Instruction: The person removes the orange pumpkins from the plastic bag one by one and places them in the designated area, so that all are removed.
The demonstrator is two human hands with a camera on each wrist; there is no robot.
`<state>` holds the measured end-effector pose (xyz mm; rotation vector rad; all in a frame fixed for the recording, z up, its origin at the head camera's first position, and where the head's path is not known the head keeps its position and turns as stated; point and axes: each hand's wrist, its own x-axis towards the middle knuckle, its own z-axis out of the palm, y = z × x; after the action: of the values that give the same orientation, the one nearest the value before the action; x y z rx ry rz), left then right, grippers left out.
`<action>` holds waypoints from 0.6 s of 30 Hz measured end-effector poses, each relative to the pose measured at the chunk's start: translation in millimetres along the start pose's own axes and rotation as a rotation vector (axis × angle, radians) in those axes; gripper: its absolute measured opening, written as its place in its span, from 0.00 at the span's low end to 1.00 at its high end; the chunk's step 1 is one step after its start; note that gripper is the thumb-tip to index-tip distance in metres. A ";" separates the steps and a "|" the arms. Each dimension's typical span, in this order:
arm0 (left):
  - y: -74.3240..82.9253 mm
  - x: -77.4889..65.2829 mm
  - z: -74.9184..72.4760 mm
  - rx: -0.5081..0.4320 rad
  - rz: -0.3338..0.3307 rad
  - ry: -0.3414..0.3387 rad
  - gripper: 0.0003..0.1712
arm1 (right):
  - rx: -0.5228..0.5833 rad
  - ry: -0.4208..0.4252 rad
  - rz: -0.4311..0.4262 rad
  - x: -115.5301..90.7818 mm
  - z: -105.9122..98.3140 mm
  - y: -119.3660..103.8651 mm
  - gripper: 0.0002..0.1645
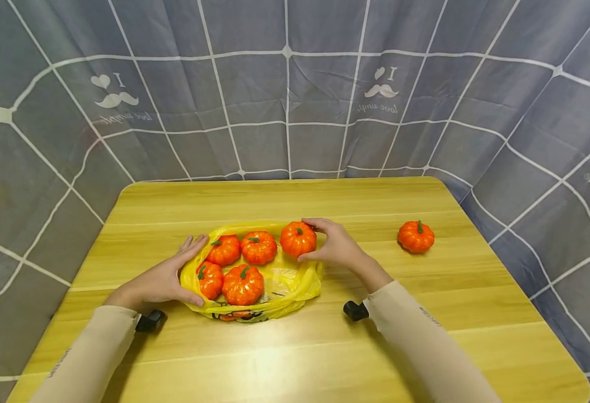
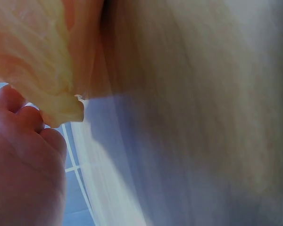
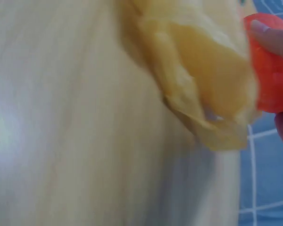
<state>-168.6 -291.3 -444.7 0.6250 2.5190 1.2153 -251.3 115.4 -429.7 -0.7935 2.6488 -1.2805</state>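
Observation:
A yellow plastic bag (image 1: 302, 282) lies on the table with its mouth spread wide. My left hand (image 1: 159, 281) holds the bag's left rim, its thumb along the front side; the left wrist view shows the fingers (image 2: 30, 117) against the yellow plastic. Between thumb and fingers my right hand (image 1: 342, 244) grips a small orange toy pumpkin (image 1: 295, 240) over the right part of the bag's opening. Several like it sit inside, among them a front pumpkin (image 1: 243, 286) and a back pumpkin (image 1: 258, 249). In the right wrist view the gripped pumpkin (image 3: 272, 75) is beside the bag (image 3: 217, 75).
Another orange pumpkin (image 1: 416, 238) with a green stem stands by itself on the wooden table (image 1: 295, 364), right of the bag. A grey curtain (image 1: 254, 95) with white grid lines hangs behind and along both sides of the table.

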 end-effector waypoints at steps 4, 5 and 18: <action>1.8 -0.4 -1.3 -0.007 -0.006 0.006 0.77 | 0.036 0.095 0.023 -9.3 -21.5 2.4 0.54; 2.3 -0.4 -1.5 -0.010 -0.007 0.005 0.77 | 0.025 0.117 0.038 -12.4 -27.3 5.4 0.54; 3.9 -0.7 0.6 0.033 -0.023 0.005 0.78 | -0.310 0.223 0.292 -65.5 -86.8 52.8 0.54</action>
<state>-166.7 -289.0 -442.0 0.5996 2.5480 1.1714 -242.8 235.8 -422.6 -0.2817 3.0436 -0.9482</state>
